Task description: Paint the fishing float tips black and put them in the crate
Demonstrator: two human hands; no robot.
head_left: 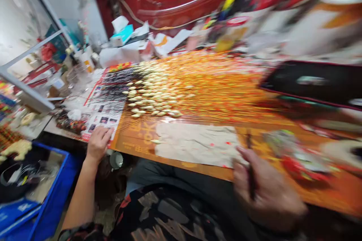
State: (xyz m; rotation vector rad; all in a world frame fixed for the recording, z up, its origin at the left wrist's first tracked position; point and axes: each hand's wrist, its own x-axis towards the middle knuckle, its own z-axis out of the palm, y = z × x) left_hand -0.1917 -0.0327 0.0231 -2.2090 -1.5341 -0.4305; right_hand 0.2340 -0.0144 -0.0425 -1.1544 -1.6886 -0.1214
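My left hand (98, 141) is closed in a pinch at the table's front edge, by a printed sheet (98, 120). What it pinches is too thin and blurred to make out. A single cream spindle-shaped piece (155, 141) lies at the left end of a wrinkled pale cloth (195, 143). At the cloth's right end, my right hand (263, 188) is closed round a slim dark stick (250, 169), held upright and smeared by motion. Beyond the cloth lie several rows of cream spindle-shaped pieces (155, 90), with dark thin stems (115, 83) leftward and orange-yellow stems (220, 86) rightward.
A dark phone-like slab (313, 83) stands at the right. Near it lie a blurred clear packet (299, 154) and a pale roll (339, 152). A tissue box (122, 35), papers and jars line the back. Below left is a blue crate (53, 196); a cup (116, 160) sits under the edge.
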